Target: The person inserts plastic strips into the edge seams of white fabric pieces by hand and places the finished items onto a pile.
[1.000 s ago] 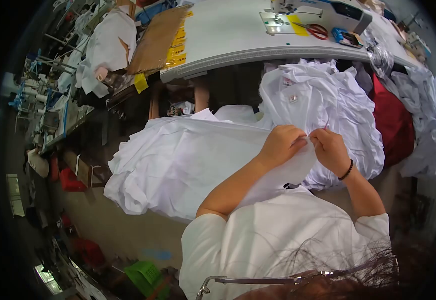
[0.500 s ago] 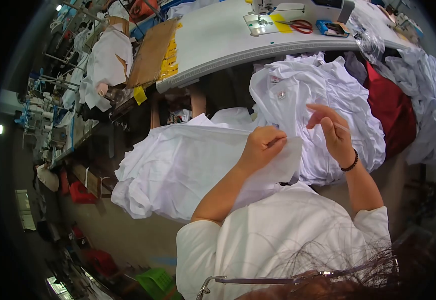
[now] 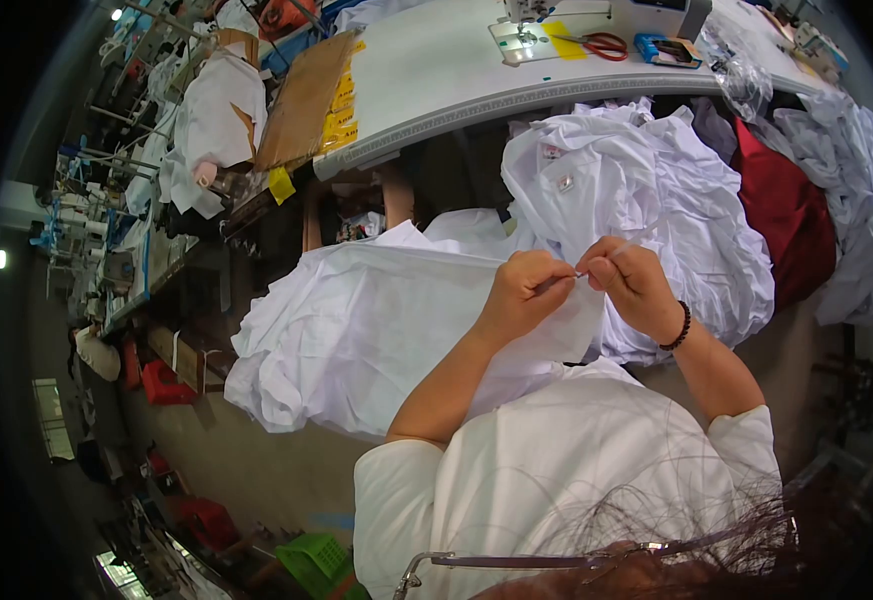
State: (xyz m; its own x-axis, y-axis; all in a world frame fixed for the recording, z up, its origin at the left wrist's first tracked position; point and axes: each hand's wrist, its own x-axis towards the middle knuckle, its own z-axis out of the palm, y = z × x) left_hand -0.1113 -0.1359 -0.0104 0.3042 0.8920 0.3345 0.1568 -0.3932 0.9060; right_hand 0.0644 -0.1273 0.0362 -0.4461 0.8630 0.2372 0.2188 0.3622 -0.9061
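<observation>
Both hands up front, on 1 spot. Left hand [image 3: 529,293]: fingers pinched on the right-end edge of the white cloth [image 3: 406,300]. Right hand [image 3: 634,285]: fingers closed around a thin pale stick [image 3: 646,232] that pokes out past the knuckles; too small and blurred to say what it is. Fingertips of the 2 hands meet or nearly meet at the cloth edge, with a tiny dark bit between them. Can't tell if that's thread or the stick's tip. Bracelet [image 3: 678,328] on the right wrist, clear of the cloth.

Cloth position: in front of the person, below the bench [image 3: 436,75]. Right end is up in the left hand, the rest runs left and bunches into folds. Support under it is hidden.

Status, my read: cloth is spread and its edge is in hand, so setup for this spot looks done. Close work at the edge looks mid-way: neither hand has let go, and no result is readable at the fingertips. Amount left on this piece: can't tell. White heap [image 3: 676,200] sits just beyond the right hand; can't tell whether those pieces are finished or waiting.

On the bench: machine [image 3: 526,15], red-handled scissors [image 3: 606,45], blue box [image 3: 668,50], none touched. Red cover [image 3: 781,220] hangs right of the heap.
</observation>
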